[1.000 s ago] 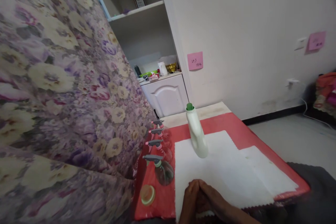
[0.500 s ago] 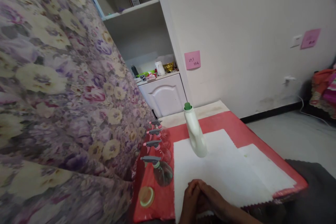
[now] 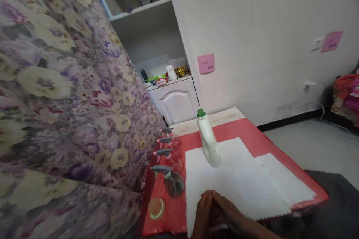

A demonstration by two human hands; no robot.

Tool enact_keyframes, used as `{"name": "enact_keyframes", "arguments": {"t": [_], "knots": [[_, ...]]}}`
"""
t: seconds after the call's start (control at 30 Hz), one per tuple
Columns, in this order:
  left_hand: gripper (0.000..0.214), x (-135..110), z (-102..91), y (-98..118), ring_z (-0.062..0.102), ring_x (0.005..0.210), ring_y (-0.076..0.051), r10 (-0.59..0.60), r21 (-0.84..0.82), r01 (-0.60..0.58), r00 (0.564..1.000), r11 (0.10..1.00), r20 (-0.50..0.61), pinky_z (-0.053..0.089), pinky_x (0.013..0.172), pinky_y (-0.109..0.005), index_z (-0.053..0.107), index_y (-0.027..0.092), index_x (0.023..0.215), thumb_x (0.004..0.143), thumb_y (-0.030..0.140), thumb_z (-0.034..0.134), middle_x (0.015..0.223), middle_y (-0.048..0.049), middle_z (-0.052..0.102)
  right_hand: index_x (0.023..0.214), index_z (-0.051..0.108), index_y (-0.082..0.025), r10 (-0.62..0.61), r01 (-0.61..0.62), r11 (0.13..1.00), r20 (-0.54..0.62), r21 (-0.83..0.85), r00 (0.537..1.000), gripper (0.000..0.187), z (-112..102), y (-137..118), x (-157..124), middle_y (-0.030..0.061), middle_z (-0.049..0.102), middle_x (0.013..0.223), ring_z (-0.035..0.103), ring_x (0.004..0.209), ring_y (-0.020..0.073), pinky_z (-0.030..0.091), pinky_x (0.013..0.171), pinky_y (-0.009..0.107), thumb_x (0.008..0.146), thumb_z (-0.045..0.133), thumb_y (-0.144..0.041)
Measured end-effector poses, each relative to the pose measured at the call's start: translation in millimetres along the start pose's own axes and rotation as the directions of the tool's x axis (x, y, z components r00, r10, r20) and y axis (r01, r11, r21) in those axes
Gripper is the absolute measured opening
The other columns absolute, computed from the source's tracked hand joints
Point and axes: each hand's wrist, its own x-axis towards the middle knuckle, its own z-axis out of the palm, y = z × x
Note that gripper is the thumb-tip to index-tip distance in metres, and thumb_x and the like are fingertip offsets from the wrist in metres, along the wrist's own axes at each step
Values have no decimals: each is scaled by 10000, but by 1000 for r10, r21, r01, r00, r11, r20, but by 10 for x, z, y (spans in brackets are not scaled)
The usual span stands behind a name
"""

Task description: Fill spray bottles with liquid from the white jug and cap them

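Your left hand (image 3: 202,213) and right hand (image 3: 228,214) lie pressed together at the near edge of the desk (image 3: 254,134). Each grip is released: the fingers are stretched long and grasp nothing, with the right laid over the left. Both rest on the white cloth (image 3: 238,183). It is a flat, matte, napped sheet whose near edge is cut in small zigzag teeth. It lies in the middle of the desk, over a glossy red cover.

A smaller white sheet (image 3: 283,183) overlaps the cloth on its right side.

On the far part of the cloth, well apart from your hands, a white bottle (image 3: 209,145) stands upright. It is opaque plastic, tall and tapering, with a handle hole through its body and a green cap. What is in it cannot be seen.

Along the left edge of the red cover runs a row of four spray bottles. The nearest spray bottle (image 3: 172,181) is clear, rounded plastic with a grey and pink trigger head. Its body looks dark, but whether it holds liquid you cannot tell.

Just nearer than that lies a round lid (image 3: 157,209) with an orange centre and a pale green rim. A floral curtain (image 3: 70,101) in purple and cream hangs beside the row in soft folds.
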Motion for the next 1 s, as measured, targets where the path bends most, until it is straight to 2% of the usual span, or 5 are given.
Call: {"name": "enact_keyframes", "arguments": {"t": [0.37,0.47,0.6,0.7,1.0], "knots": [[597,1,0,-37,557,1217,-308,-19,-23,19,1000,1000,-19,410,1089,-429,685,144,1083,726,620,644,1237,-145,655,1128,636,-165,-9,9,1000,-5,-22,1000,692,5,-13,-9,122,690,1059,656,984,302,525,839,481,765,544,-748],[540,14,-3,-47,592,1158,-292,23,-5,-23,999,1000,31,435,1057,-419,690,155,1058,771,604,606,1180,-129,678,1130,631,-183,-15,15,1000,19,-17,1000,685,15,-9,-7,105,699,998,672,910,285,537,798,466,772,524,-757],[481,37,-4,-67,608,1116,-273,60,4,-60,996,998,70,448,1033,-401,695,172,1024,798,583,588,1108,-101,700,1029,669,-234,8,-11,997,-47,-72,999,641,15,2,1,91,703,955,682,856,292,552,721,423,737,531,-787],[451,59,-3,-97,617,1094,-272,83,-25,-80,990,996,111,466,1007,-400,693,172,1014,809,560,588,1091,-99,699,1001,674,-253,1,-3,998,-42,-58,999,603,0,24,10,87,702,954,683,849,296,553,697,416,737,542,-778],[415,73,5,-106,634,1042,-270,95,22,-99,989,995,117,476,972,-386,699,185,957,797,550,585,1030,-85,708,1102,627,-181,-13,13,1000,-18,-21,1000,667,-32,45,7,111,690,1040,672,936,288,549,767,447,752,563,-745]]}}
